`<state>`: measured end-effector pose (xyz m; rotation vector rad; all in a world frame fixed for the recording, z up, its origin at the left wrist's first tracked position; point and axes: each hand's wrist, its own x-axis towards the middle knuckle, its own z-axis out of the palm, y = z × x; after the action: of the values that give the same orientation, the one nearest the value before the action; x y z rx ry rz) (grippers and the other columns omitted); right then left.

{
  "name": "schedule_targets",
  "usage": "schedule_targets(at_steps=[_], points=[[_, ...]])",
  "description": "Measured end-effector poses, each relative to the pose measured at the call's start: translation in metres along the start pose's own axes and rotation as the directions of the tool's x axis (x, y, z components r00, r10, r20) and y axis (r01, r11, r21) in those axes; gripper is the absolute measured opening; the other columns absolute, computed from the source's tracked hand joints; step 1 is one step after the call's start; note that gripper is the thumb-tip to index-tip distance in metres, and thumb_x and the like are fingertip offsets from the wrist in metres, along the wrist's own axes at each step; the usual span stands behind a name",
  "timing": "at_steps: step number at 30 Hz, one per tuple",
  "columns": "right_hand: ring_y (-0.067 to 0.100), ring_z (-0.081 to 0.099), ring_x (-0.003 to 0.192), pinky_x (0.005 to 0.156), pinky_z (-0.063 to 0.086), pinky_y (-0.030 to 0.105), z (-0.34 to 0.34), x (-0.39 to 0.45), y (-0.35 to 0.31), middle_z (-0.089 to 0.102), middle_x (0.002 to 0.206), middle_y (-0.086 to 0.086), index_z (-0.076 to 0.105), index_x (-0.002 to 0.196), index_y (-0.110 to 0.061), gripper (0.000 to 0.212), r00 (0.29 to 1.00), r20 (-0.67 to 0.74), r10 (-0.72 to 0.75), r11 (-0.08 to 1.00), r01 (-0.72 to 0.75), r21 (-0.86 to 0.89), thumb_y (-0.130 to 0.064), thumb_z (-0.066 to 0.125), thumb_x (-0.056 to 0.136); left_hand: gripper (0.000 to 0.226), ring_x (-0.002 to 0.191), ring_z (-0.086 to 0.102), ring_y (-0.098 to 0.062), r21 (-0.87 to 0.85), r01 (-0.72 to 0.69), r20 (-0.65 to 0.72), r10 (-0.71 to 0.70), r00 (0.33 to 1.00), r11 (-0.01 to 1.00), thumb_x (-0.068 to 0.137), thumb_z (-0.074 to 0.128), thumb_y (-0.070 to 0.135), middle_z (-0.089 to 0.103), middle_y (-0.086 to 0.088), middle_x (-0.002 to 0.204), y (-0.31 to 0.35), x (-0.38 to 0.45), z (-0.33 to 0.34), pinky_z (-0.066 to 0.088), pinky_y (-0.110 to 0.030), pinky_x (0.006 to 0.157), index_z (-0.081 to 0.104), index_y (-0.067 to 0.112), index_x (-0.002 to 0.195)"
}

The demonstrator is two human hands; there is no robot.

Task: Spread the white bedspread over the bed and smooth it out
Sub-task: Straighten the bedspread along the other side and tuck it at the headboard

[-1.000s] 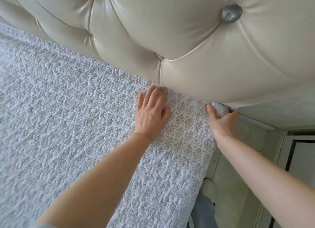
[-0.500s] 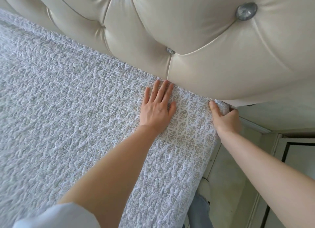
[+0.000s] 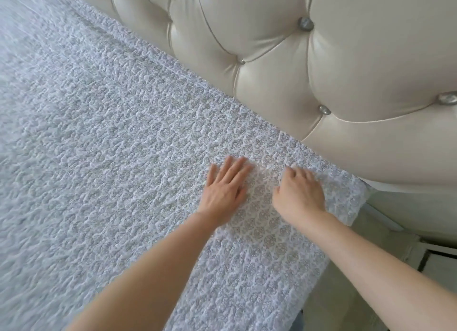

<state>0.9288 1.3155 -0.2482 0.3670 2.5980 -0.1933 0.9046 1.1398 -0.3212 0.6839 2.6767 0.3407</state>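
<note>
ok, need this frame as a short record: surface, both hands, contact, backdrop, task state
surface: white bedspread, quilted, lying over the bed up to the headboard
left hand: flat, fingers straight, pressing on the bedspread
right hand: on the bedspread near the corner, fingers bent; grip unclear
hands: side by side, apart
backdrop: cream tufted headboard with metallic buttons
task state: spread, smoothing at the head corner

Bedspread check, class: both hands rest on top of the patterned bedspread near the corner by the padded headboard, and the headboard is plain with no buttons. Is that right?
Not quite. The headboard is not plain: the head view shows it tufted with shiny buttons. The rest holds: the left hand and right hand both rest on top of the patterned bedspread near that corner.
</note>
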Motion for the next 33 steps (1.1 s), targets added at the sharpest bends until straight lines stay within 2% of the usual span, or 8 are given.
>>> schedule_targets(at_steps=[5, 12, 18, 23, 25, 28, 30, 33], points=[[0.025, 0.024, 0.143, 0.111, 0.033, 0.039, -0.001, 0.044, -0.048, 0.019, 0.157, 0.010, 0.026, 0.149, -0.015, 0.051, 0.968, -0.055, -0.247, 0.956, 0.252, 0.149, -0.030, 0.039, 0.102, 0.077, 0.146, -0.032, -0.017, -0.095, 0.416, -0.018, -0.419, 0.908, 0.904, 0.094, 0.019, 0.071, -0.029, 0.014, 0.159, -0.071, -0.001, -0.023, -0.020, -0.061, 0.113, -0.019, 0.039, 0.153], [0.025, -0.003, 0.151, 0.119, 0.000, 0.040, -0.020, 0.100, -0.117, -0.005, 0.163, 0.002, 0.003, 0.155, -0.021, 0.061, 0.880, -0.022, -0.475, 0.880, 0.475, -0.030, -0.037, 0.029, 0.103, 0.078, 0.143, -0.037, -0.016, -0.039, 0.451, -0.026, -0.452, 0.892, 0.892, 0.095, 0.011, 0.070, -0.032, 0.010, 0.159, -0.050, -0.039, -0.006, -0.023, -0.057, 0.114, -0.027, 0.031, 0.151], [0.031, -0.010, 0.149, 0.119, -0.006, 0.042, -0.038, 0.155, -0.169, -0.011, 0.162, 0.010, -0.004, 0.156, -0.016, 0.068, 0.861, 0.056, -0.505, 0.846, 0.507, -0.165, -0.046, 0.024, 0.102, 0.075, 0.142, -0.038, -0.015, -0.079, 0.474, 0.012, -0.475, 0.880, 0.877, 0.097, 0.011, 0.068, -0.034, 0.012, 0.158, -0.046, -0.040, -0.012, -0.020, -0.057, 0.115, -0.025, 0.032, 0.152], [0.035, -0.010, 0.149, 0.121, -0.002, 0.049, -0.038, 0.187, -0.212, -0.012, 0.163, 0.010, -0.003, 0.156, -0.017, 0.070, 0.855, -0.010, -0.518, 0.836, 0.504, -0.215, -0.050, 0.025, 0.101, 0.064, 0.143, -0.037, -0.010, -0.178, 0.450, 0.002, -0.457, 0.889, 0.875, 0.100, 0.017, 0.057, -0.024, 0.017, 0.161, -0.062, -0.046, -0.014, -0.023, -0.054, 0.115, -0.014, 0.041, 0.154], [0.040, -0.011, 0.147, 0.120, -0.004, 0.053, -0.037, 0.193, -0.230, -0.013, 0.163, 0.009, -0.003, 0.156, -0.016, 0.072, 0.882, -0.033, -0.471, 0.867, 0.455, -0.202, -0.053, 0.023, 0.100, 0.062, 0.143, -0.036, -0.011, -0.193, 0.582, -0.023, -0.597, 0.802, 0.790, 0.098, 0.011, 0.058, -0.026, 0.018, 0.160, -0.080, -0.061, -0.010, -0.020, -0.054, 0.117, -0.016, 0.044, 0.152], [0.047, -0.019, 0.143, 0.116, -0.006, 0.061, -0.013, 0.175, -0.258, -0.019, 0.161, 0.007, -0.010, 0.155, -0.018, 0.075, 0.877, -0.049, -0.477, 0.857, 0.453, -0.246, -0.058, 0.013, 0.097, 0.064, 0.145, -0.032, -0.011, -0.241, 0.780, -0.071, -0.812, 0.579, 0.577, 0.096, 0.000, 0.062, -0.030, 0.016, 0.159, -0.102, -0.099, 0.001, -0.021, -0.049, 0.116, -0.019, 0.041, 0.152], [0.043, -0.026, 0.142, 0.114, -0.010, 0.064, 0.023, 0.133, -0.279, -0.026, 0.158, 0.004, -0.016, 0.153, -0.019, 0.072, 0.747, -0.010, -0.664, 0.715, 0.631, -0.300, -0.058, 0.005, 0.096, 0.066, 0.150, -0.020, -0.012, -0.234, 0.816, -0.144, -0.849, 0.508, 0.528, 0.098, 0.001, 0.061, -0.016, 0.011, 0.164, -0.102, -0.126, 0.015, -0.016, -0.048, 0.119, -0.010, 0.034, 0.156], [0.037, -0.032, 0.141, 0.115, -0.013, 0.060, 0.074, 0.049, -0.298, -0.024, 0.160, -0.001, -0.015, 0.153, -0.022, 0.066, 0.358, 0.238, -0.903, 0.292, 0.917, -0.273, -0.052, 0.007, 0.099, 0.066, 0.152, 0.006, -0.018, -0.264, 0.830, -0.191, -0.870, 0.454, 0.491, 0.100, 0.023, 0.051, 0.014, 0.001, 0.165, -0.079, -0.162, 0.039, 0.004, -0.051, 0.120, 0.018, 0.019, 0.157]])
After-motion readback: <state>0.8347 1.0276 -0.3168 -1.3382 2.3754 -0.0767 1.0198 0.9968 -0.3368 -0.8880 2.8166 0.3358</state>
